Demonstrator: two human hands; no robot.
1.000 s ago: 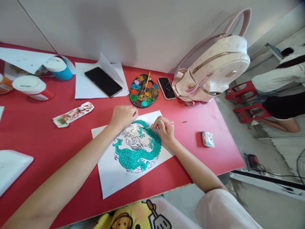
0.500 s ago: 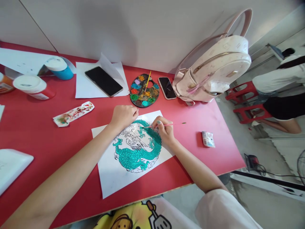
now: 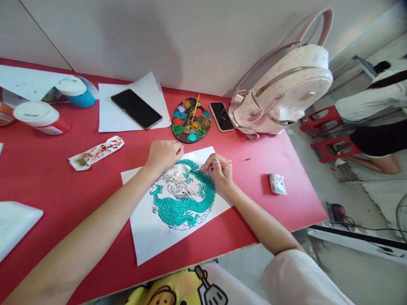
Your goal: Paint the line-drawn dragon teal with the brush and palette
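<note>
A paintbrush [image 3: 226, 163] with a pink handle is pinched in my right hand [image 3: 221, 173]. Its tip touches the upper part of a dragon drawing, by a claw. White paper [image 3: 143, 237] carries this dragon [image 3: 174, 210], its body and legs painted teal, while the head in the middle shows bare black lines. My left hand [image 3: 164, 154] rests at the paper's upper left edge, its fingers curled closed with nothing visible in them. Just beyond both hands lies a paint palette [image 3: 191, 120] with several colours, and a yellow brush [image 3: 196, 108] lies across it.
Behind are a black phone [image 3: 136, 108] on white sheets, a second phone [image 3: 221, 116] and a pale backpack [image 3: 292, 89]. Paint jars [image 3: 40, 116] and a stained strip [image 3: 96, 153] lie left. A small packet [image 3: 277, 184] sits right. Another person [image 3: 369, 103] is beyond the table.
The brush tip has shifted slightly to the right on the claw, with my right hand moving a little. My left hand stays put; the whole view has shifted slightly.
</note>
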